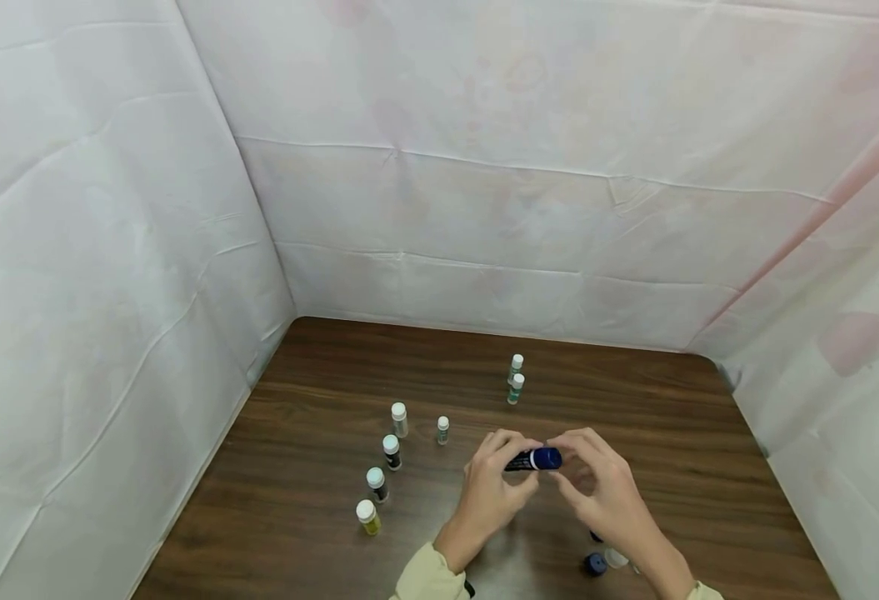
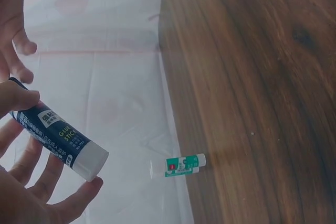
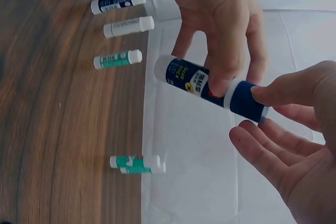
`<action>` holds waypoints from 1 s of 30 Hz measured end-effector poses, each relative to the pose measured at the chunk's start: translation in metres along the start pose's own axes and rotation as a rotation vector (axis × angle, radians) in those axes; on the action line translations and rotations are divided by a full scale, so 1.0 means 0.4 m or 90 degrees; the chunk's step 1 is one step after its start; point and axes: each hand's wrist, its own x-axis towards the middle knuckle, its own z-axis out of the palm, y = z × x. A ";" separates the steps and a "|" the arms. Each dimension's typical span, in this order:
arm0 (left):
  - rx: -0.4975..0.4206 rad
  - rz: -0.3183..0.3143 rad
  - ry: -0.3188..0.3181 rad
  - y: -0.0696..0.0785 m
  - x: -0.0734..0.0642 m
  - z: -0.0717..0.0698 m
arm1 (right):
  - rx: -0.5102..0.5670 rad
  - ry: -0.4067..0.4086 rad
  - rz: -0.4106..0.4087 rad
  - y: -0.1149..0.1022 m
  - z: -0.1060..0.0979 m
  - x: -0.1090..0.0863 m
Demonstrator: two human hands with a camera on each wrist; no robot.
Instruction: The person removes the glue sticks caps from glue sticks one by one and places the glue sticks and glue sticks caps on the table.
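Note:
Above the table, my left hand (image 1: 487,483) grips the body of a dark blue glue stick (image 1: 521,461) with thumb and fingers. The stick is tilted, with its white base end (image 2: 92,161) toward the left and its blue cap (image 3: 244,100) toward the right. At that cap is my right hand (image 1: 607,492), its thumb and fingertips pinching the cap from both sides. The cap sits against the white collar of the stick. Part of the label (image 3: 194,80) shows between the left hand's fingers.
Left of the hands, several white-ended sticks (image 1: 392,452) stand in a row, beside a small green one (image 1: 442,430). Two small green glue sticks (image 1: 515,390) stand farther back. A round dark blue object (image 1: 595,565) lies under my right forearm. White cloth (image 1: 484,208) surrounds the wooden table (image 1: 319,500).

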 end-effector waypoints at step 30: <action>-0.008 0.011 -0.006 -0.053 -0.004 -0.042 | 0.008 -0.006 -0.019 -0.001 -0.016 0.031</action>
